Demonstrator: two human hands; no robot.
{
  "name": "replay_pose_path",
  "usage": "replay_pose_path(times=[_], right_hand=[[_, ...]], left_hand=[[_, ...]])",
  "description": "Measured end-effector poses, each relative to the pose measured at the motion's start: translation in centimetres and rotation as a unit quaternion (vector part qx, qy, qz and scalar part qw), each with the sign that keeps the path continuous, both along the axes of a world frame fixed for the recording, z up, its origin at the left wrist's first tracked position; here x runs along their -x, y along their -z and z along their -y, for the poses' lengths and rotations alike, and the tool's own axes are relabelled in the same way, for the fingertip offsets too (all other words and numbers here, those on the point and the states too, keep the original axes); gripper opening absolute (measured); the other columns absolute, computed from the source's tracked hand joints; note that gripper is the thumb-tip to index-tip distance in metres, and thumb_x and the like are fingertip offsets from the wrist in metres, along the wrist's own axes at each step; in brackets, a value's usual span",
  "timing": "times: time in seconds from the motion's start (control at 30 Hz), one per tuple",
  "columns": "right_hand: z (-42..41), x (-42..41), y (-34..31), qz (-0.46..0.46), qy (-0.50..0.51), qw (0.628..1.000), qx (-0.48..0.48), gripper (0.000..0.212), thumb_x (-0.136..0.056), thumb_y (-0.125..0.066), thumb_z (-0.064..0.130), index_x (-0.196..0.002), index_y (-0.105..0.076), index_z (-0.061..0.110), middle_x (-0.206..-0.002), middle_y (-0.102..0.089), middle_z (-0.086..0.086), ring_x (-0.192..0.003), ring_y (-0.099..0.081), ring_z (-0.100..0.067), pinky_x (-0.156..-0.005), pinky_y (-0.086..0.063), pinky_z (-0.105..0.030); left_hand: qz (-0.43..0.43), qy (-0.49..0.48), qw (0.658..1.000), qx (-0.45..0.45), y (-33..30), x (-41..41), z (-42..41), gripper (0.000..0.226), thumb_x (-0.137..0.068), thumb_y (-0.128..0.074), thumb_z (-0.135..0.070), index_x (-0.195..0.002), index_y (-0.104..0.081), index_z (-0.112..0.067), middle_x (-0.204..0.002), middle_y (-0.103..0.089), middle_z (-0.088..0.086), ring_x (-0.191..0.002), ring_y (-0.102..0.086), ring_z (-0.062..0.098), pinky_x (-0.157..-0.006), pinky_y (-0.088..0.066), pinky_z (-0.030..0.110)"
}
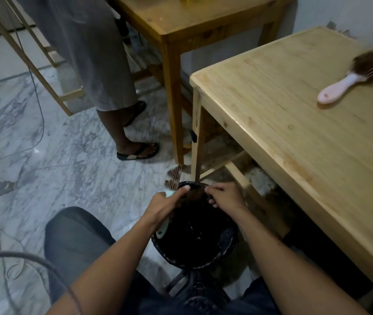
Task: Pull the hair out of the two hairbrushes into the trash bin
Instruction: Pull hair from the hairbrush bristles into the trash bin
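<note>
My left hand (164, 205) grips a pale-handled hairbrush (173, 178) over the black trash bin (226, 244) on the floor; its bristled head pokes up past the bin's far rim and carries brown hair. My right hand (224, 196) is over the bin's mouth, fingers pinched on a dark tuft of hair (200, 194) that stretches between my two hands. A second hairbrush (358, 73), pink-handled and matted with brown hair, lies on the light wooden table (294, 137) at the far right.
A darker wooden table (194, 23) stands behind. A person's legs in sandals (135, 148) stand on the marble floor to the left of it. Cables trail over the floor at left. My knees flank the bin.
</note>
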State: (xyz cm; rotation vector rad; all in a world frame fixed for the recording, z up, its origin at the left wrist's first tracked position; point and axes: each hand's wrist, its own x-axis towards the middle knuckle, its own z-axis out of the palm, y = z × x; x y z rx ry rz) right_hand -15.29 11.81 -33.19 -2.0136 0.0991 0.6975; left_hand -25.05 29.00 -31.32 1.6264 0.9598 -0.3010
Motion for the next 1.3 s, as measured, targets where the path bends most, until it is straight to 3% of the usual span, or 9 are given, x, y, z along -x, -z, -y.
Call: replay_pose_path(times=[0.17, 0.3, 0.43, 0.6, 0.77, 0.93, 1.03, 1.2, 1.3], right_hand=[[0.8, 0.4, -0.3, -0.013, -0.014, 1.0, -0.02, 0.008, -0.09, -0.072, 0.021, -0.086, -0.078, 0.025, -0.078, -0.076, 0.001, -0.062, -0.068, -0.01, -0.055, -0.055, -0.021], [1.4, 0.0, 0.4, -0.015, 0.003, 1.0, 0.017, 0.015, -0.087, -0.073, 0.021, -0.074, -0.078, 0.025, -0.078, -0.079, -0.005, -0.061, -0.069, -0.012, -0.063, -0.06, -0.031], [1.2, -0.1, 1.1, -0.023, 0.028, 0.997, 0.072, 0.019, -0.081, -0.075, 0.025, -0.062, -0.075, 0.022, -0.069, -0.077, -0.005, -0.06, -0.073, -0.021, -0.073, -0.064, -0.045], [0.4, -2.2, 5.9, -0.037, 0.056, 0.99, 0.12, 0.027, -0.062, -0.067, 0.041, -0.072, -0.077, 0.018, -0.078, -0.078, -0.006, -0.075, -0.076, -0.031, -0.075, -0.065, -0.05], [-0.6, -2.1, 5.0, -0.052, 0.065, 0.983, 0.163, 0.029, -0.071, -0.063, 0.038, -0.081, -0.077, 0.014, -0.083, -0.078, -0.01, -0.078, -0.075, -0.031, -0.079, -0.064, -0.045], [-1.2, -1.3, 2.8, -0.185, 0.119, 0.975, -0.022, 0.017, -0.1, -0.059, 0.028, -0.1, -0.066, 0.013, -0.093, -0.075, -0.008, -0.07, -0.072, -0.02, -0.06, -0.064, -0.033], [-0.8, -1.2, 3.2, -0.254, 0.104, 0.956, -0.103, 0.017, -0.098, -0.067, 0.022, -0.108, -0.066, 0.009, -0.096, -0.077, -0.012, -0.07, -0.074, -0.018, -0.056, -0.062, -0.025], [-0.5, -0.3, 4.5, -0.131, 0.098, 0.987, -0.007, 0.012, -0.093, -0.065, -0.004, -0.103, -0.068, 0.001, -0.093, -0.072, -0.018, -0.067, -0.067, -0.016, -0.067, -0.062, -0.027], [-0.5, 0.0, 4.4, -0.134, -0.001, 0.991, 0.023, 0.035, -0.091, -0.067, 0.002, -0.125, -0.065, 0.01, -0.109, -0.066, -0.008, -0.084, -0.064, -0.017, -0.081, -0.061, -0.036]], left_hand=[[0.051, -0.043, 0.997, 0.033, 0.3, -0.9, 2.5, 0.024, -0.079, -0.084, -0.01, -0.089, -0.062, -0.006, -0.066, -0.064, 0.007, -0.043, -0.058, 0.014, -0.044, -0.046, 0.022], [0.028, -0.039, 0.999, -0.025, 1.9, -0.6, 2.4, 0.027, -0.076, -0.082, -0.008, -0.081, -0.056, -0.014, -0.067, -0.061, 0.007, -0.054, -0.055, 0.021, -0.055, -0.046, 0.032], [0.025, -0.034, 0.999, -0.031, 3.1, -0.1, 1.4, 0.024, -0.082, -0.077, -0.003, -0.083, -0.055, -0.011, -0.068, -0.057, 0.007, -0.051, -0.051, 0.018, -0.046, -0.042, 0.027], [0.03, -0.044, 0.998, -0.024, 4.3, -0.5, 0.4, 0.023, -0.086, -0.074, -0.006, -0.081, -0.053, -0.012, -0.066, -0.055, 0.006, -0.05, -0.049, 0.017, -0.042, -0.04, 0.026], [0.03, -0.035, 0.999, -0.008, 5.1, -1.0, 0.1, 0.023, -0.089, -0.073, -0.009, -0.083, -0.051, -0.013, -0.067, -0.054, 0.004, -0.049, -0.05, 0.015, -0.04, -0.04, 0.025], [0.019, -0.055, 0.998, 0.034, 5.8, -0.7, 0.0, 0.023, -0.087, -0.077, -0.013, -0.087, -0.054, -0.011, -0.066, -0.057, 0.007, -0.046, -0.048, 0.016, -0.047, -0.043, 0.029], [0.018, -0.03, 0.999, 0.038, 5.3, -0.4, 0.3, 0.025, -0.085, -0.081, -0.018, -0.088, -0.059, -0.007, -0.059, -0.056, 0.005, -0.045, -0.05, 0.017, -0.044, -0.043, 0.027], [-0.008, -0.008, 1.0, -0.018, 5.0, 0.7, 0.0, 0.058, -0.082, -0.074, -0.052, -0.105, -0.063, -0.001, -0.091, -0.071, 0.017, -0.079, -0.071, 0.03, -0.061, -0.051, 0.032], [-0.028, -0.021, 0.999, -0.005, 4.1, 1.0, -0.3, 0.051, -0.095, -0.047, -0.05, -0.097, -0.063, -0.001, -0.066, -0.065, 0.014, -0.055, -0.062, 0.026, -0.059, -0.049, 0.035]])
